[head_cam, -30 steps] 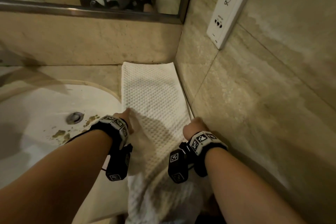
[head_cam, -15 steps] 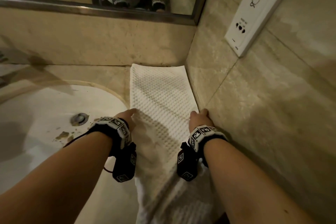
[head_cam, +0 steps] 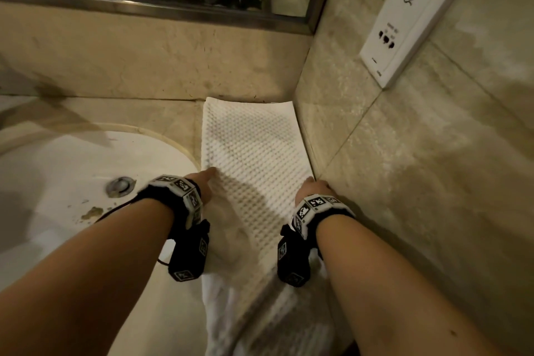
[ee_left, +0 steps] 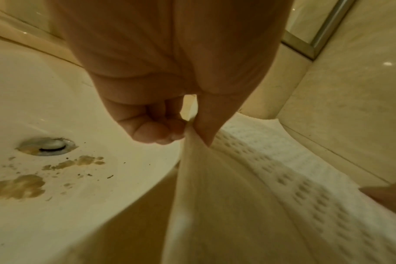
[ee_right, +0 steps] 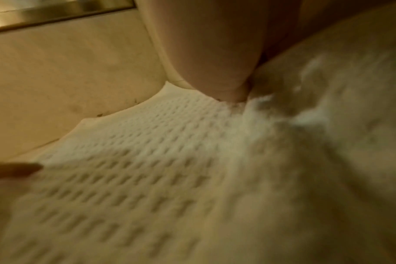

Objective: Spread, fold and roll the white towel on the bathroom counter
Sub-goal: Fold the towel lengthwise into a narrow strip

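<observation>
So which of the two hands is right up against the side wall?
The right hand, gripping the towel's wall-side edge. The left hand pinches the edge beside the sink.

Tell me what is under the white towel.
The white towel lies on the beige stone counter, beside the sink. Its near end hangs off the front edge. Anything between towel and counter is covered.

The light was dim and yellow. My arms threw soft shadows across the towel (head_cam: 254, 153) and the sink (head_cam: 72, 182). The head view bent straight lines at its edges. My right wrist view was blurred throughout; the left one blurred toward its lower edge.
</observation>
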Demonstrator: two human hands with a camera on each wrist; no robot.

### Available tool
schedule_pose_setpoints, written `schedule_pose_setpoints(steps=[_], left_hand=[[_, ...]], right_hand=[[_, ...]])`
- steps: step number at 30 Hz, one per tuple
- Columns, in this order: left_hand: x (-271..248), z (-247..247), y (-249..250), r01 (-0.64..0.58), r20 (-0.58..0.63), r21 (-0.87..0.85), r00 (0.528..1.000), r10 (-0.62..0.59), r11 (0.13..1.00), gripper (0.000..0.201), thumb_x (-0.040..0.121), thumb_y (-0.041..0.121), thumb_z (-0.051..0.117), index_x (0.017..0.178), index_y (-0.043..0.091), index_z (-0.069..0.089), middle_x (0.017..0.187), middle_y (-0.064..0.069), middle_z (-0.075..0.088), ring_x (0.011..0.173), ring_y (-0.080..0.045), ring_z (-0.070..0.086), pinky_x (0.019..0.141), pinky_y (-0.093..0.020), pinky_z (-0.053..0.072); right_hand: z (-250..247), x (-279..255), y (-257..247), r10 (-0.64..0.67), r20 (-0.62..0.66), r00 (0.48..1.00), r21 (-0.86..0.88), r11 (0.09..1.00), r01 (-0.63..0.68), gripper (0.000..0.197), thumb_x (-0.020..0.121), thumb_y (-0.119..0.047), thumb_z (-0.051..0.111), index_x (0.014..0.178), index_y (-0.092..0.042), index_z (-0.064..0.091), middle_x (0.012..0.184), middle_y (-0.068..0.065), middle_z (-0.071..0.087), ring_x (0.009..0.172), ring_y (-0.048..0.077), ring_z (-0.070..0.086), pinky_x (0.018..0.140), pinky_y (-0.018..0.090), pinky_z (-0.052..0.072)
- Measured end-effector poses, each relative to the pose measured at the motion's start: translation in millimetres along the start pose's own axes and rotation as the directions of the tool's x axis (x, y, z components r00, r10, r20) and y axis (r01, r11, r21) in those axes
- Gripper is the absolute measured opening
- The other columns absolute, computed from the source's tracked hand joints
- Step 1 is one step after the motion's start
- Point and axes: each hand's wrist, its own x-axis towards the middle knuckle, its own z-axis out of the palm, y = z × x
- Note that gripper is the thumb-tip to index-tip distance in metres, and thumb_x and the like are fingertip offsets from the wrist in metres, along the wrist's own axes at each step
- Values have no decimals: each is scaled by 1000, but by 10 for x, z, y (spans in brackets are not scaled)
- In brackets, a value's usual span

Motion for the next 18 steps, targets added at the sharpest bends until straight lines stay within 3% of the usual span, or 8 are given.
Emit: schedule_pose_setpoints(steps=[3, 5, 6, 8, 9, 12, 18], left_hand=[[-1, -6, 9, 57, -27, 82, 998, -55, 995, 76, 94, 26, 45, 150, 37, -6, 148, -16, 29, 129, -33, 42, 106, -41, 39], [-7, -53, 34, 56, -106, 131, 993, -43, 990, 78, 92, 33, 49, 149, 41, -4, 154, -11, 9, 140, -34, 20, 113, -44, 29], [-3, -72, 65, 9, -138, 172, 990, 15, 985, 77, 93, 38, 48, 149, 39, -5, 157, -8, -1, 144, -32, 6, 117, -43, 22], [73, -71, 137, -120, -121, 269, 980, 157, 956, 75, 95, 49, 42, 150, 33, -6, 158, -4, -15, 146, -26, -12, 119, -39, 7], [126, -48, 163, -168, -90, 297, 975, 203, 940, 75, 95, 51, 40, 151, 31, -6, 158, -2, -17, 146, -24, -14, 119, -38, 2], [261, 37, 160, -201, -33, 326, 974, 223, 924, 79, 93, 56, 37, 151, 28, -9, 157, 1, -20, 146, -21, -15, 118, -37, -4], [387, 10, 124, -206, -28, 353, 973, 230, 913, 95, 82, 74, 38, 149, 33, -15, 155, 1, -27, 145, -21, -21, 118, -39, -8]], right_hand=[[23, 39, -2, -25, -17, 1000, -57, 998, 24, 49, 102, -13, 25, 150, -10, 14, 152, 17, 15, 135, 41, 27, 103, 57, 32], [-5, 81, 3, -185, -155, 971, -80, 982, 174, 56, 99, -11, 30, 151, -12, 10, 154, 14, 8, 138, 36, 22, 110, 47, 29], [-28, 123, -11, -300, -206, 931, -99, 953, 285, 60, 97, -11, 33, 151, -15, 8, 156, 11, 3, 141, 33, 14, 114, 43, 22], [-22, 216, -80, -484, -143, 863, -127, 874, 469, 64, 99, -21, 37, 152, -19, 2, 159, 3, -6, 146, 26, -2, 118, 39, 7], [7, 277, -105, -513, -56, 856, -99, 856, 507, 63, 101, -31, 34, 152, -19, 0, 159, 2, -8, 147, 24, -6, 119, 38, 4], [111, 492, -23, -460, 54, 886, -46, 885, 463, 67, 100, -50, 22, 151, -21, -11, 157, 1, -22, 145, 23, -17, 119, 35, -6], [174, 610, -24, -374, 21, 927, -13, 927, 374, 70, 99, -51, 17, 148, -16, -18, 154, 3, -29, 143, 21, -25, 117, 34, -11]])
